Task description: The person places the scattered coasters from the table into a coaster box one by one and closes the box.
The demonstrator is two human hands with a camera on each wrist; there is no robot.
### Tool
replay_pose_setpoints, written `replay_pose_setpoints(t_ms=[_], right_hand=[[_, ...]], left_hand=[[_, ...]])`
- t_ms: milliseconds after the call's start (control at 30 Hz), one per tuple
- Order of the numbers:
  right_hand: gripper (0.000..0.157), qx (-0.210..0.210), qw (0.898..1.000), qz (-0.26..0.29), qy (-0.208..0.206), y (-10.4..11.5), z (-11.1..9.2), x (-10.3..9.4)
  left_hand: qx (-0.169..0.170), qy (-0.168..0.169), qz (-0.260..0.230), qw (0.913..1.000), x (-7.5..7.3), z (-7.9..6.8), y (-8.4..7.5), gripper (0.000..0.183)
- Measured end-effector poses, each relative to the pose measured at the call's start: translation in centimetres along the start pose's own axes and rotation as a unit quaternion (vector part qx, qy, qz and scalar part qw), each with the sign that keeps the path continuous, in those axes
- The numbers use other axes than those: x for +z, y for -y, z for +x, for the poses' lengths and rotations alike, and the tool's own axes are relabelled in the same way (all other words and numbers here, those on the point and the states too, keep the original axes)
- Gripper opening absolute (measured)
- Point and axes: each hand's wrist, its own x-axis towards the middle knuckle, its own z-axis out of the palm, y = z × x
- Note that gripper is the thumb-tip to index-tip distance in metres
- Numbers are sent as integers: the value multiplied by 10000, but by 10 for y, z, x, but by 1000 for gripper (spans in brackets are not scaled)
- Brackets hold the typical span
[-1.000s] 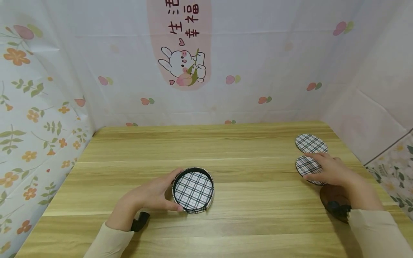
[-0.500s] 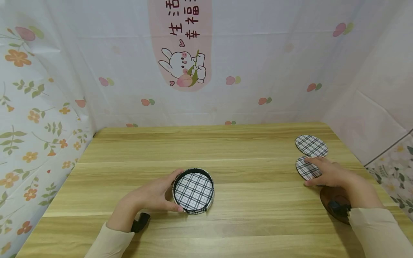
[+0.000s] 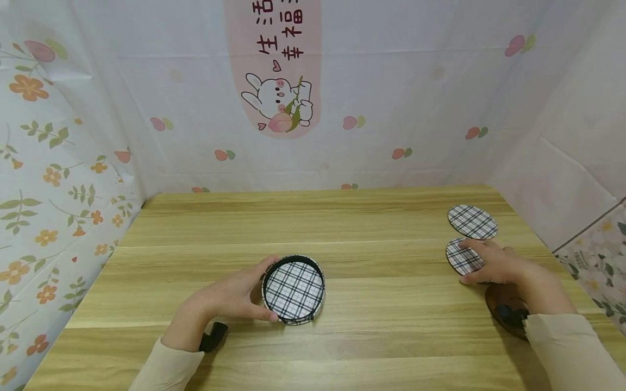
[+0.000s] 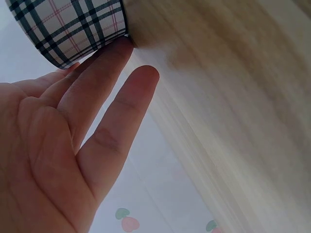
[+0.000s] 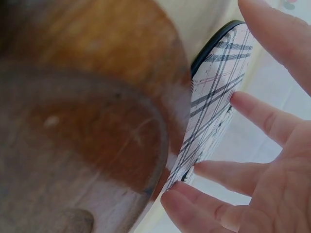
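Observation:
Around the near-left side of a round plaid coaster holder [image 3: 319, 310], my left hand [image 3: 230, 296] grips with thumb and fingers. A plaid coaster [image 3: 293, 288] fills the holder's inside. The left wrist view shows the fingers [image 4: 97, 80] against the holder's plaid side wall [image 4: 73, 29]. On the right, my right hand [image 3: 504, 266] holds another plaid coaster [image 3: 461, 259] by its edges, thumb at the near edge and fingers over the far part. From the right wrist, this coaster [image 5: 214, 94] appears edge-on with a dark rim.
A third plaid coaster [image 3: 473, 221] lies flat just behind the right hand. Below the right wrist is a glossy brown round piece [image 3: 495, 304], large in the right wrist view. Printed cloth [image 3: 371, 98] hangs behind the wooden table [image 3: 303, 217].
My right hand has closed in on the coaster and shifted it slightly left, away from the rear coaster. The left hand and the holder have stayed in place.

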Motion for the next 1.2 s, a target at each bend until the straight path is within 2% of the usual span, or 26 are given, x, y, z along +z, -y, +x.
replay_pose_setpoints(t_ms=[267,400,700,900,1200], right_hand=[[82,7,10000,27,20,2,3,-2],[84,32,10000,19,32,5,5,-1],[87,30,9999,-118,98,6,-1,0],[86,-176,9997,-183,-20,11,0,2],[83,-554,9984,-111,-76,21,1,2]], left_hand=[[-112,22,-20,9999,-2,-1,0,117],[-161,18,-9,9999,-2,-2,0,117],[51,-5,-11,10000,7,1,1,116],[102,-113,-61,9999,5,2,1,115],[49,-66,-61,9999,2,0,0,115]])
